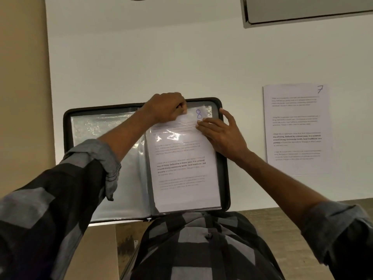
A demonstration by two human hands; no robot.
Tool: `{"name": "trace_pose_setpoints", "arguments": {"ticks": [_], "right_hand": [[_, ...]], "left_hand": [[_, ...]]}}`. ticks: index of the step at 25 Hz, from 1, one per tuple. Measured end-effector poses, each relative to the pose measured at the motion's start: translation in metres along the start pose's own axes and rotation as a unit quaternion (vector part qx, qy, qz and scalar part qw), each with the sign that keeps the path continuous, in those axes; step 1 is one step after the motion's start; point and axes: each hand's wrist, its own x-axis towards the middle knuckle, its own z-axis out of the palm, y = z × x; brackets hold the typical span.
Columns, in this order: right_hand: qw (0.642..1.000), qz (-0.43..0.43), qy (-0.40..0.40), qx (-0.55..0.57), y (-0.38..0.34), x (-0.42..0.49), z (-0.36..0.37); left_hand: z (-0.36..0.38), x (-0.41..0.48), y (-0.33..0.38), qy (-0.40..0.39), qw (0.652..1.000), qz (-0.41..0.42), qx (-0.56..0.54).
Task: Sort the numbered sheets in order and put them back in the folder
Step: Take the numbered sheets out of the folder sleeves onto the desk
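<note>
Folder: the black zip-edged folder (225,158) is laid open flat at the near edge of the white table top (141,57).
Right half: the white printed sheet marked 8 in blue (181,168) is held in the clear plastic pocket (216,174), with its far end left sticking out above the pocket's mouth.
Left half: the shiny clear plastic leaf (101,128) is seen with no print behind it.
Sheet 8: paragraphs of grey text are printed on it, with one bold block near the middle; the number is written at its far right corner.
Left hand: the left hand (167,108) is curled, and the far left corner of the sheet is pinched between thumb and fingers.
Right hand: the right hand (220,134) is spread flat, fingertips laid on the sheet at the pocket's mouth, thumb stretched towards the folder's right rim.
Table, right: the white printed sheet marked 7 (296,128) is laid flat, well apart from the folder.
</note>
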Motion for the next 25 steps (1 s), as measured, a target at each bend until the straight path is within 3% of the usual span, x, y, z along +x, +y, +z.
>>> {"name": "trace_pose_setpoints", "arguments": {"ticks": [3, 5, 7, 10, 11, 13, 15, 17, 22, 25], "right_hand": [[0.999, 0.038, -0.013, 0.019, 0.003, 0.008, -0.007], [0.989, 0.124, -0.008, 0.081, 0.003, 0.021, -0.019], [0.949, 0.256, -0.003, 0.186, 0.006, 0.041, -0.028], [0.851, 0.41, 0.034, 0.327, 0.015, 0.077, -0.025], [0.823, 0.44, 0.04, 0.357, 0.021, 0.088, -0.024], [0.803, 0.46, 0.044, 0.376, 0.033, 0.104, -0.023], [0.778, 0.474, 0.051, 0.41, 0.041, 0.113, -0.021], [0.744, 0.484, 0.071, 0.454, 0.046, 0.121, -0.022], [0.719, 0.472, 0.127, 0.494, 0.06, 0.148, -0.032], [0.718, 0.459, 0.152, 0.5, 0.06, 0.166, -0.04]], "left_hand": [[-0.015, 0.009, -0.004, 0.06, 0.998, -0.001, -0.01], [-0.028, 0.02, -0.009, 0.095, 0.995, -0.009, -0.022], [-0.04, 0.03, -0.012, 0.126, 0.992, -0.009, -0.018], [-0.056, 0.044, -0.014, 0.176, 0.984, 0.0, -0.019], [-0.061, 0.048, -0.017, 0.197, 0.98, 0.003, -0.025], [-0.065, 0.052, -0.023, 0.255, 0.965, 0.008, -0.052], [-0.061, 0.049, -0.036, 0.328, 0.939, -0.004, -0.106], [-0.05, 0.037, -0.046, 0.376, 0.901, -0.07, -0.203], [-0.012, -0.005, -0.054, 0.321, 0.817, -0.214, -0.43], [0.011, -0.02, -0.046, 0.321, 0.734, -0.254, -0.542]]}}
